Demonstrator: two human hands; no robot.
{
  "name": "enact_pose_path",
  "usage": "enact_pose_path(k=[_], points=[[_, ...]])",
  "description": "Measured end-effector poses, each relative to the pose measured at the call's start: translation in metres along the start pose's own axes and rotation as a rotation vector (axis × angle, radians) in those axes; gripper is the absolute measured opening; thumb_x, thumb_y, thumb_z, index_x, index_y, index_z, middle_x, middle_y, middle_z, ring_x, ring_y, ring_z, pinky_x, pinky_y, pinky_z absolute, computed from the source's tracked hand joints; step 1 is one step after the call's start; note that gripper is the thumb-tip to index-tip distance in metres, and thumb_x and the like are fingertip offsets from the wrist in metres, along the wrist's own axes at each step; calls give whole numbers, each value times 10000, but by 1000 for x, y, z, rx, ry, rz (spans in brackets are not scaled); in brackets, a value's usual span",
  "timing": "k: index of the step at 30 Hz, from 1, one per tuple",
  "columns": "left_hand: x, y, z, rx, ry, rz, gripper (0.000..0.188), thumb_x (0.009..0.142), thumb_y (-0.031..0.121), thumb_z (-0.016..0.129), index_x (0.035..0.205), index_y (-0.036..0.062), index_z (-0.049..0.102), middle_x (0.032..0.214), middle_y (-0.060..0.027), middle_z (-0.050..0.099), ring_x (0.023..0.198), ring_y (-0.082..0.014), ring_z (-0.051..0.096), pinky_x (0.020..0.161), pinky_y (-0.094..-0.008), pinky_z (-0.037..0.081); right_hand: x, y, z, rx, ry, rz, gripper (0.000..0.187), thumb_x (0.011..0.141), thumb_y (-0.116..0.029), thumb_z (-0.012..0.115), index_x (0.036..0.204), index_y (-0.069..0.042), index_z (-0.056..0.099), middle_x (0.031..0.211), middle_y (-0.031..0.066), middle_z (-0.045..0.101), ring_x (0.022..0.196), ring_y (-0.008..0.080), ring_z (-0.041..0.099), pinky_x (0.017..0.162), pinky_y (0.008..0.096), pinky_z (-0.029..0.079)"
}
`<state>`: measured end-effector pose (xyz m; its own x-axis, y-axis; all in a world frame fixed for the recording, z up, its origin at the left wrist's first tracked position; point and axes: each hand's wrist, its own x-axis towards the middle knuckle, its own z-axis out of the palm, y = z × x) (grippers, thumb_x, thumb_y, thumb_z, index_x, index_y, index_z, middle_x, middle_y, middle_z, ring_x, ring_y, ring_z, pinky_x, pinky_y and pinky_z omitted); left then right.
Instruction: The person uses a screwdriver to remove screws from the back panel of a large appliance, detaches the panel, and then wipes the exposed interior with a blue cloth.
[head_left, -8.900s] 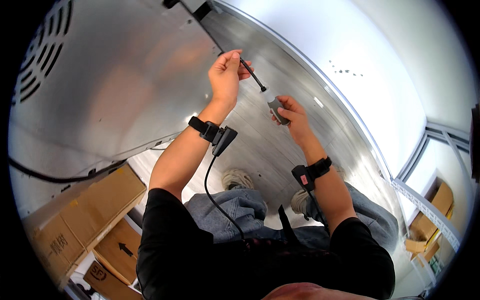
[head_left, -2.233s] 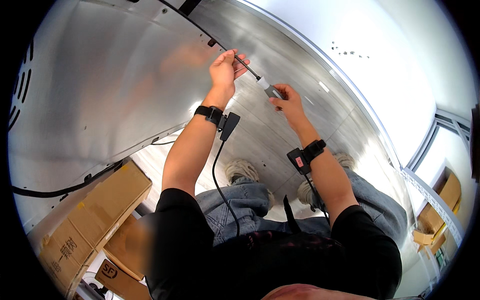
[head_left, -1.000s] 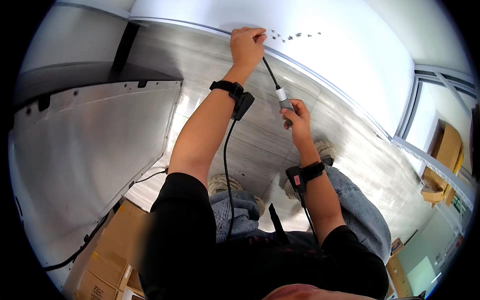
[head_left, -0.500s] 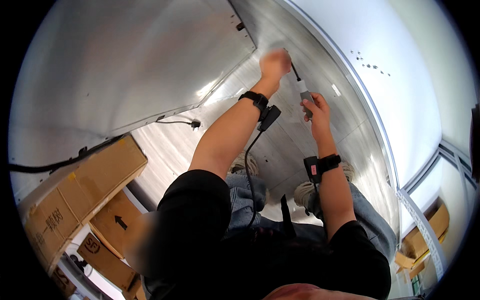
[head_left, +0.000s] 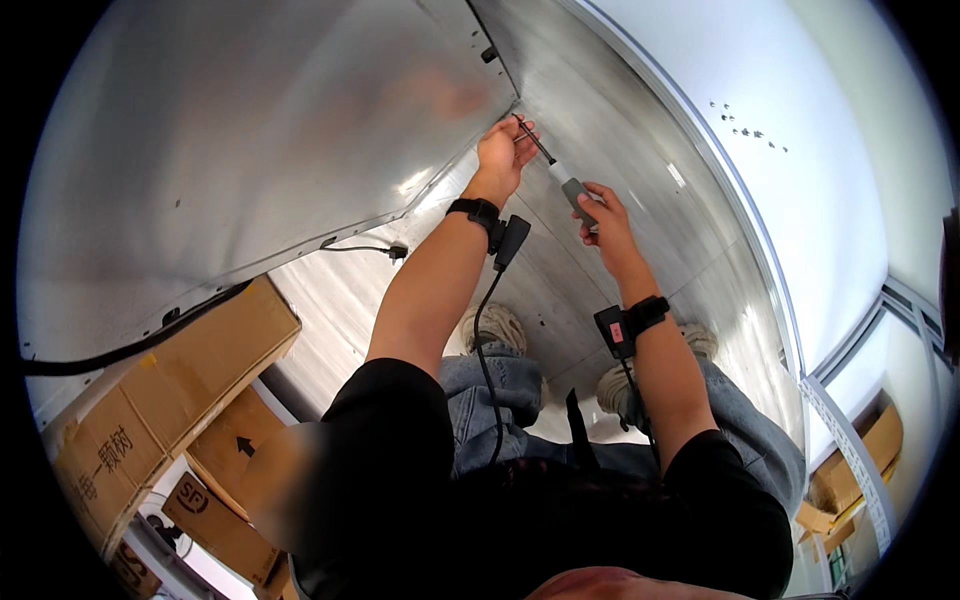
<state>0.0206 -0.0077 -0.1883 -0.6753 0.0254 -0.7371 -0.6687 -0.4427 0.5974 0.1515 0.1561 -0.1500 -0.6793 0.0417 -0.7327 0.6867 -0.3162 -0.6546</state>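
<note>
My right hand [head_left: 605,218] is closed around the grey handle of a screwdriver [head_left: 576,190]. Beyond the handle come a white collar and a thin dark shaft, pointing up and left. My left hand [head_left: 508,150], palm partly turned up, has bent fingers about the shaft's far end. Whether a small screw or bit sits at the tip is too small to tell. Both hands are close to the lower corner of a large metal panel [head_left: 290,120]. Black straps with dark boxes and cables are on both wrists.
A black power plug [head_left: 397,252] on a short cord lies on the pale floor [head_left: 340,290] beside the panel. Cardboard boxes [head_left: 190,370] are stacked at the left. A white curved wall [head_left: 800,200] with a metal-edged base runs along the right. My shoes [head_left: 497,328] stand below my hands.
Both hands have moved left and the right one slightly down, bringing the screwdriver closer to the panel's corner. My left hand has turned so that its fingers show.
</note>
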Motion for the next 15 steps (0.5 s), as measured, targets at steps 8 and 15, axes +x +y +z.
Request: enact_pose_path(k=[8,15], points=[[11,13,0,4,-29,29,157,970,176,514,1104,96,535,996,-47,650,815,-180,638,723,-310,527,0,1,7,138,22,-21,402,928,-290,595,1248,-64,504,945,96,646,546,87,485,487,255,423],[24,16,5,96,17,-15,214,954,153,547,1162,109,523,988,-40,660,799,-167,634,695,-293,529,0,-2,16,169,25,2,408,955,-285,552,1280,-50,479,954,96,637,550,83,440,484,240,390]])
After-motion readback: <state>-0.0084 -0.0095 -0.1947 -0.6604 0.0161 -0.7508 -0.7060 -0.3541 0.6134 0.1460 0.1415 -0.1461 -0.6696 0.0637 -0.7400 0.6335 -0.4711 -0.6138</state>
